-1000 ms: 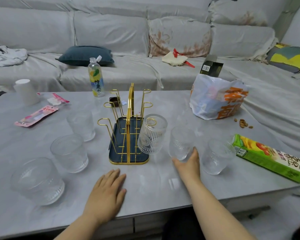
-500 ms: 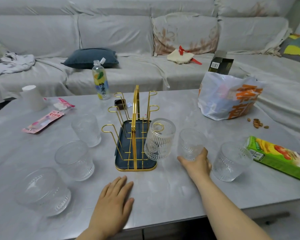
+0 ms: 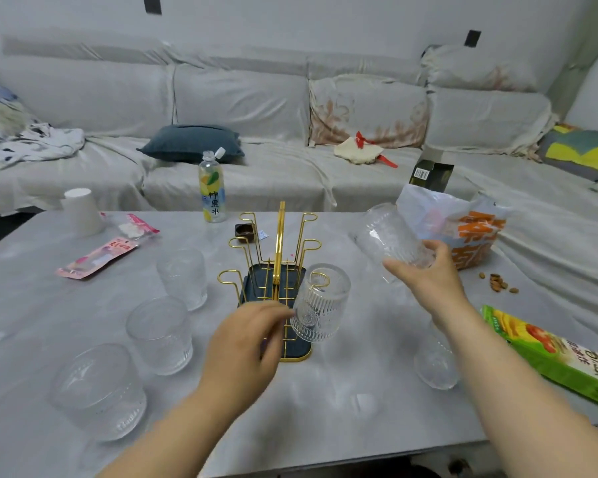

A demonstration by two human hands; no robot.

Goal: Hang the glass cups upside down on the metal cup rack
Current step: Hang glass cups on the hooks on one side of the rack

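Observation:
The gold metal cup rack stands on its dark tray at the table's middle. One ribbed glass cup hangs upside down on its near right hook. My right hand holds a second glass cup tilted in the air, to the right of the rack. My left hand hovers over the rack's near end, fingers loosely curled, touching or nearly touching the hung cup. Three cups stand to the left. Another cup stands on the right, partly behind my right forearm.
A lemon-water bottle and a small dark dish stand behind the rack. A white paper cup and pink packets lie far left. A plastic bag, loose nuts and a green carton occupy the right side.
My right hand lifted a glass off the table, up and to the right, and tilted it. My left hand rose from the table to the rack's near end.

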